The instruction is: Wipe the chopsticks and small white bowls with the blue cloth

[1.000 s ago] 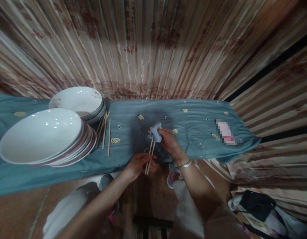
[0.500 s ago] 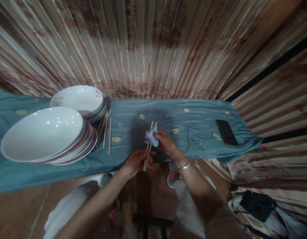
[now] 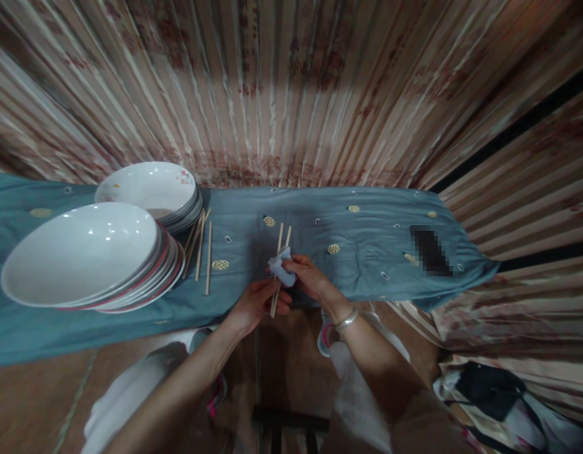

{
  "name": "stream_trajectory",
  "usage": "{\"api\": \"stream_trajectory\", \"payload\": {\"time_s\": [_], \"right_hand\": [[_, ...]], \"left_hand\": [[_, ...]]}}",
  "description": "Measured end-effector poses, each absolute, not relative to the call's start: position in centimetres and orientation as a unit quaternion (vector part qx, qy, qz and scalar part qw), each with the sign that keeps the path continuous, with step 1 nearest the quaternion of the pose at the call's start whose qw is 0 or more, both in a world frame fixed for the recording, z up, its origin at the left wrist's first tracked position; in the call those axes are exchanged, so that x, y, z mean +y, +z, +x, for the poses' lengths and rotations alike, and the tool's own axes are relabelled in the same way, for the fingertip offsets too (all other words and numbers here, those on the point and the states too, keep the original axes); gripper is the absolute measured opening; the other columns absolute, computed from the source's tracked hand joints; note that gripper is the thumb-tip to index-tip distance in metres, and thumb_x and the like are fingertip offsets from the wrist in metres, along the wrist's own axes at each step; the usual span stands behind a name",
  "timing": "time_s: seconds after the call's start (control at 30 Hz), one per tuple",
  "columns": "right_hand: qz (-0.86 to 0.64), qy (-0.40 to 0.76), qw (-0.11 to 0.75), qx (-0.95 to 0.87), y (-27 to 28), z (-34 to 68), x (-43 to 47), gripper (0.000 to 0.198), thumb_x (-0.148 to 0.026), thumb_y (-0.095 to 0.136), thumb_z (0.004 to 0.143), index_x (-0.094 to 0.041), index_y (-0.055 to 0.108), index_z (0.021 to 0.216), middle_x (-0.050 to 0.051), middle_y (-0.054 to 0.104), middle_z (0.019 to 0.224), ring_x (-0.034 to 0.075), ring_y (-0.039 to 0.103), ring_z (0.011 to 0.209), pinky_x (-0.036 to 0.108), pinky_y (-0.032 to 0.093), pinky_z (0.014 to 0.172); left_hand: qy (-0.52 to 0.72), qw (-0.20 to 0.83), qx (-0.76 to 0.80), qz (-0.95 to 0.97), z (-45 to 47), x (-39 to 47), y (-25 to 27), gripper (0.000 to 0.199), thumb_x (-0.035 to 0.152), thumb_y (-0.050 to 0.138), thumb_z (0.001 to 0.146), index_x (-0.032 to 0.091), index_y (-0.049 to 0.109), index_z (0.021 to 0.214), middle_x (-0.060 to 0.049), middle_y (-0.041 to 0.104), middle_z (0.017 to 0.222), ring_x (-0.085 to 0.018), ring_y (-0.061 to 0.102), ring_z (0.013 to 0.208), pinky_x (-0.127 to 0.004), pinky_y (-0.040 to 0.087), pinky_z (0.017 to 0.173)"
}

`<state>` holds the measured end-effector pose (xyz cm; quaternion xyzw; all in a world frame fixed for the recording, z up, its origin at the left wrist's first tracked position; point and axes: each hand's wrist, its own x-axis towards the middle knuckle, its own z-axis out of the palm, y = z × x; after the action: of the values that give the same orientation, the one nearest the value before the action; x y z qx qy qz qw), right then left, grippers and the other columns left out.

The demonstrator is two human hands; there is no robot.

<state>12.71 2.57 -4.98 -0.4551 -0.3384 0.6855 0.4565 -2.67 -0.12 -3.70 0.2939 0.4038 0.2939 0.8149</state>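
My left hand is closed around the lower part of a pair of wooden chopsticks, near the table's front edge. A crumpled light-blue cloth is wrapped about the middle of the chopsticks, pinched in my right hand. The chopstick tips stick out past the cloth, slightly spread, and the other ends show below my left fingers. Several more wooden chopsticks lie on the table to the left, beside the stacked dishes.
A tall stack of white bowls or plates stands at the left front, with another stack behind it. A dark pixelated phone lies on the right of the blue-green tablecloth. Pleated curtains hang behind.
The cloth and my right hand have shifted slightly down and left toward my left hand. The chopsticks' upper ends lean less to the right and sit a little farther left.
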Motion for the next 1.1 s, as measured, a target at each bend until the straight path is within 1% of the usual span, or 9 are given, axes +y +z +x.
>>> {"api": "stream_trajectory", "payload": {"time_s": [0.07, 0.2, 0.27, 0.33, 0.43, 0.53, 0.8, 0.97, 1.1], "right_hand": [[-0.460, 0.682, 0.458, -0.339, -5.1, 12.7, 2.6, 0.029, -0.038, 0.078, 0.060, -0.014, 0.073, 0.075, 0.004, 0.071, 0.068, 0.010, 0.056, 0.053, 0.022, 0.042, 0.050], [-0.460, 0.686, 0.452, -0.337, -5.3, 12.9, 2.6, 0.030, -0.040, 0.076, 0.062, -0.014, 0.072, 0.076, 0.003, 0.070, 0.067, 0.009, 0.052, 0.048, 0.021, 0.039, 0.045], [-0.457, 0.687, 0.455, -0.335, -5.3, 13.0, 2.6, 0.030, -0.039, 0.076, 0.062, -0.014, 0.073, 0.076, 0.002, 0.070, 0.066, 0.009, 0.052, 0.048, 0.021, 0.039, 0.045], [-0.457, 0.686, 0.463, -0.327, -5.3, 13.1, 2.8, 0.029, -0.038, 0.077, 0.060, -0.014, 0.073, 0.075, 0.002, 0.070, 0.065, 0.009, 0.054, 0.050, 0.021, 0.040, 0.048], [-0.459, 0.682, 0.480, -0.305, -5.2, 13.3, 3.1, 0.029, -0.037, 0.079, 0.057, -0.015, 0.074, 0.075, 0.002, 0.072, 0.068, 0.011, 0.061, 0.059, 0.022, 0.046, 0.058], [-0.457, 0.678, 0.496, -0.291, -5.1, 13.5, 3.5, 0.029, -0.036, 0.081, 0.055, -0.016, 0.074, 0.075, 0.002, 0.074, 0.071, 0.013, 0.065, 0.064, 0.024, 0.050, 0.066], [-0.446, 0.674, 0.509, -0.298, -4.8, 13.9, 3.8, 0.028, -0.037, 0.079, 0.058, -0.016, 0.074, 0.076, 0.003, 0.073, 0.070, 0.016, 0.067, 0.069, 0.030, 0.052, 0.074], [-0.447, 0.683, 0.486, -0.311, -4.8, 13.6, 3.5, 0.029, -0.036, 0.078, 0.059, -0.015, 0.074, 0.078, 0.003, 0.073, 0.070, 0.016, 0.066, 0.068, 0.028, 0.051, 0.072], [-0.451, 0.693, 0.461, -0.322, -4.9, 13.2, 3.0, 0.028, -0.036, 0.078, 0.058, -0.014, 0.074, 0.076, 0.002, 0.071, 0.065, 0.012, 0.061, 0.059, 0.023, 0.046, 0.058]], "left_hand": [[0.292, 0.811, 0.415, 0.290, -2.6, -0.2, -3.7, 0.039, 0.042, 0.081, 0.064, 0.012, 0.065, 0.084, -0.005, 0.071, 0.065, -0.015, 0.065, 0.051, -0.024, 0.052, 0.052], [0.286, 0.810, 0.425, 0.284, -2.5, -0.2, -3.8, 0.032, 0.037, 0.079, 0.069, 0.011, 0.066, 0.083, -0.006, 0.071, 0.065, -0.015, 0.066, 0.051, -0.025, 0.053, 0.054], [0.280, 0.817, 0.420, 0.280, -2.5, -0.3, -3.9, 0.031, 0.037, 0.076, 0.072, 0.010, 0.067, 0.084, -0.007, 0.072, 0.066, -0.015, 0.066, 0.052, -0.026, 0.054, 0.054], [0.273, 0.824, 0.412, 0.276, -2.5, -0.3, -4.0, 0.031, 0.036, 0.074, 0.075, 0.009, 0.067, 0.087, -0.008, 0.072, 0.067, -0.016, 0.067, 0.053, -0.027, 0.055, 0.056], [0.264, 0.833, 0.402, 0.274, -2.4, -0.4, -4.0, 0.032, 0.037, 0.072, 0.076, 0.008, 0.067, 0.089, -0.010, 0.073, 0.069, -0.018, 0.068, 0.056, -0.028, 0.056, 0.058], [0.259, 0.839, 0.393, 0.274, -2.4, -0.6, -3.9, 0.034, 0.038, 0.071, 0.077, 0.007, 0.067, 0.089, -0.012, 0.073, 0.071, -0.019, 0.069, 0.058, -0.029, 0.056, 0.060], [0.264, 0.849, 0.369, 0.271, -2.6, -1.0, -4.1, 0.033, 0.037, 0.074, 0.075, 0.007, 0.069, 0.089, -0.012, 0.074, 0.073, -0.020, 0.071, 0.063, -0.029, 0.057, 0.063], [0.273, 0.847, 0.370, 0.266, -2.6, -0.8, -4.1, 0.035, 0.037, 0.074, 0.074, 0.007, 0.069, 0.090, -0.012, 0.074, 0.074, -0.021, 0.071, 0.064, -0.031, 0.057, 0.066], [0.280, 0.842, 0.378, 0.265, -2.8, -0.5, -4.1, 0.033, 0.036, 0.073, 0.075, 0.008, 0.068, 0.091, -0.012, 0.074, 0.074, -0.020, 0.071, 0.065, -0.030, 0.056, 0.066]]}}
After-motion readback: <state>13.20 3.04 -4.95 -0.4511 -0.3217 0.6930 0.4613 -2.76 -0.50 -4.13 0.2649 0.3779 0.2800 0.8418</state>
